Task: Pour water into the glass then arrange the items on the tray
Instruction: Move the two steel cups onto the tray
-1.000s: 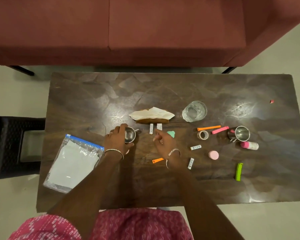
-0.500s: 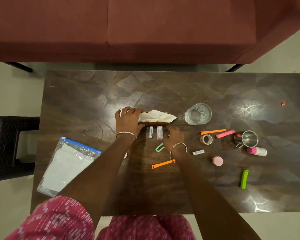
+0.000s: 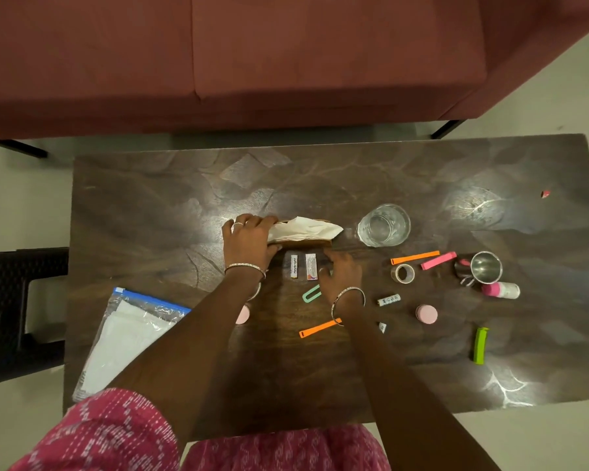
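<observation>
Glass [image 3: 384, 226] stands upright, clear, on dark table [image 3: 150, 205].

One clear glass [image 3: 384, 225], one steel cup [image 3: 486, 267], one napkin holder [image 3: 303, 230], two orange strips [image 3: 415, 257] [image 3: 318, 329], one pink strip [image 3: 438, 260], two white packets [image 3: 294, 266] [image 3: 310, 266], two small white tubes [image 3: 388, 300] [image 3: 382, 327], two pink lids [image 3: 426, 314] [image 3: 242, 315], one tape roll [image 3: 403, 273], one mint clip [image 3: 311, 294], one green clip [image 3: 480, 345], one pink-capped bottle [image 3: 500, 289], one zip bag [image 3: 130, 334]
</observation>
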The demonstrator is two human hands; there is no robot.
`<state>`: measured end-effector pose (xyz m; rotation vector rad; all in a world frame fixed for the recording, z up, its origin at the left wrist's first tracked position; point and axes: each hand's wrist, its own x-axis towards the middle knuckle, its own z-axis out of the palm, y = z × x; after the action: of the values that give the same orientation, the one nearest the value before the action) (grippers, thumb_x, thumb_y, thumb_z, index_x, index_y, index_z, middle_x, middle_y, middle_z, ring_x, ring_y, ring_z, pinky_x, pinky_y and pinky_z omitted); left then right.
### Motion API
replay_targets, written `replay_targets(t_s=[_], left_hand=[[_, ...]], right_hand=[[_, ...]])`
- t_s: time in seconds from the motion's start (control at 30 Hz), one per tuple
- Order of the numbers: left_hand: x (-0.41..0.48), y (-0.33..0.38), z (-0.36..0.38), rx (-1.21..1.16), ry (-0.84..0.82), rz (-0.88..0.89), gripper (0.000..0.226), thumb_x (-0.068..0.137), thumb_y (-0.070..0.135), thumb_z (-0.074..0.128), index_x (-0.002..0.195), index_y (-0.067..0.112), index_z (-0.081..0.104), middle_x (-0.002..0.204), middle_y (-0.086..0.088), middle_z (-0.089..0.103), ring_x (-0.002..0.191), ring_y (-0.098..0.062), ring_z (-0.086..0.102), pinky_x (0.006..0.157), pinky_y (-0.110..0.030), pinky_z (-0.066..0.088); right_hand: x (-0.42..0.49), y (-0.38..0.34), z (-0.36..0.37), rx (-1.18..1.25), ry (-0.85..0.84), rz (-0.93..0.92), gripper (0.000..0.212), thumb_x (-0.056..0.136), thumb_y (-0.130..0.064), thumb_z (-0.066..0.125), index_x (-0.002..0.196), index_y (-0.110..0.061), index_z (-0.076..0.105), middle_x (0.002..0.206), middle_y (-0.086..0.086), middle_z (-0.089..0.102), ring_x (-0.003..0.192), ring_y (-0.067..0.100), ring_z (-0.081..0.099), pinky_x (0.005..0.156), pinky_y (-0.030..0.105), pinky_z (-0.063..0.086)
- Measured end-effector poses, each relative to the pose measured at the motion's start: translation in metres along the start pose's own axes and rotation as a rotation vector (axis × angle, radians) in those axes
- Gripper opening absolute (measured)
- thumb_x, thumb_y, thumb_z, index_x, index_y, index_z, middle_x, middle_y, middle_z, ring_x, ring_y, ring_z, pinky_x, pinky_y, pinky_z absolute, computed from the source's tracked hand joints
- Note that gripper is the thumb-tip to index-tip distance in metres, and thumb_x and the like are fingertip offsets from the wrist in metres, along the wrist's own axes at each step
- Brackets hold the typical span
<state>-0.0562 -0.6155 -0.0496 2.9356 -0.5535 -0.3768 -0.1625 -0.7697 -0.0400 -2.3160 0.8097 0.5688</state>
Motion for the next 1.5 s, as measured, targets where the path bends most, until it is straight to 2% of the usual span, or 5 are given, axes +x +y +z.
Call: replay_targets(t_s=[0.33, 0.53, 0.77, 1.3, 1.5], left_hand=[[-0.047, -0.032, -0.014, -0.388, -0.048, -0.169, 0.107, 0.058, 0.085, 0.059, 0.144, 0.026, 0.031, 0.144, -0.001, 0.042, 0.129, -0.025, 0.044, 0.103, -0.051, 0.041], [-0.102, -0.05, -0.001, -0.133, -0.253, -0.05, 0.095, 0.066, 0.065, 0.072, 0.145, 0.035, 0.029, 0.143, -0.001, 0.042, 0.126, -0.028, 0.046, 0.102, -0.047, 0.037], [-0.093, -0.031, -0.006, -0.036, -0.151, -0.073, 0.074, 0.066, 0.05, 0.074, 0.131, 0.029, 0.046, 0.12, -0.002, 0.06, 0.107, -0.026, 0.059, 0.091, -0.041, 0.039], [-0.129, 0.158, -0.02, -0.479, -0.051, -0.194, 0.073, 0.054, 0.044, 0.088, 0.117, 0.026, 0.057, 0.108, -0.002, 0.063, 0.1, -0.026, 0.061, 0.08, -0.039, 0.05], [-0.107, 0.209, -0.011, -0.404, -0.074, -0.168, 0.072, 0.057, 0.048, 0.084, 0.119, 0.025, 0.057, 0.108, -0.002, 0.063, 0.099, -0.027, 0.062, 0.076, -0.038, 0.049]], right_hand=[[-0.053, 0.008, 0.028, 0.147, 0.162, 0.065, 0.039, 0.086, 0.0, 0.055, 0.122, -0.011, 0.064, 0.125, 0.014, 0.061, 0.119, 0.033, 0.052, 0.104, 0.035, 0.031], [-0.095, 0.016, 0.05, 0.249, 0.173, 0.133, 0.032, 0.082, 0.005, 0.057, 0.11, -0.006, 0.069, 0.114, 0.011, 0.068, 0.108, 0.035, 0.057, 0.1, 0.039, 0.038], [-0.111, 0.036, 0.054, 0.269, 0.141, 0.101, 0.031, 0.082, 0.004, 0.056, 0.108, -0.003, 0.071, 0.112, 0.015, 0.069, 0.111, 0.037, 0.058, 0.099, 0.041, 0.043], [-0.069, 0.215, -0.151, 0.288, 0.675, 0.285, 0.03, 0.078, 0.006, 0.06, 0.104, -0.002, 0.069, 0.105, 0.02, 0.068, 0.097, 0.043, 0.062, 0.086, 0.045, 0.046], [-0.011, 0.242, -0.183, 0.142, 0.293, 0.137, 0.059, 0.071, -0.022, 0.082, 0.12, -0.001, 0.058, 0.118, 0.017, 0.058, 0.115, 0.037, 0.049, 0.096, 0.042, 0.039]])
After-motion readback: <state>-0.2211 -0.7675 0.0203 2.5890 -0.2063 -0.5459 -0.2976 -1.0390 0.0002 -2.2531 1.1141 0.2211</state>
